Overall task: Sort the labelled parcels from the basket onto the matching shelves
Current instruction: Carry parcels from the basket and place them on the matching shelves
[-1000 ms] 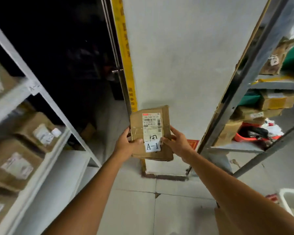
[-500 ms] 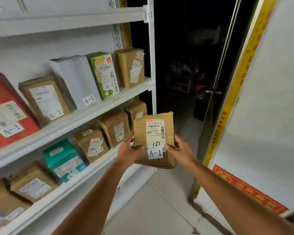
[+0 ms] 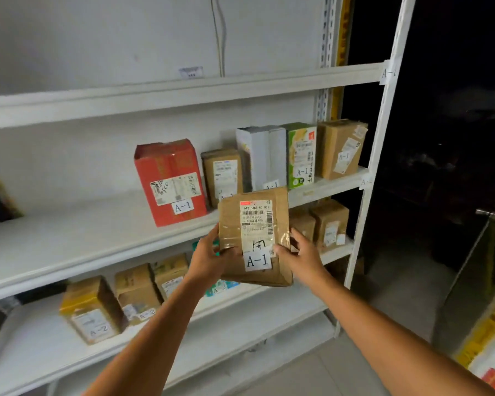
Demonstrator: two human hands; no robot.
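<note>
**One parcel in hand.** You held a single brown parcel (image 3: 255, 238), labelled A-1, upright in front of the A-1 shelf (image 3: 83, 238) and not yet on it. Your left hand (image 3: 209, 258) gripped its left edge and your right hand (image 3: 300, 252) its right edge. The creased, taped cardboard looked light and fairly stiff, though the tape was probably slick, so the two side edges suited a hold. Five parcels stood on that shelf: one red box (image 3: 170, 181), one white box (image 3: 260, 158), one green box (image 3: 300, 155) and two brown boxes (image 3: 223, 175).
</note>
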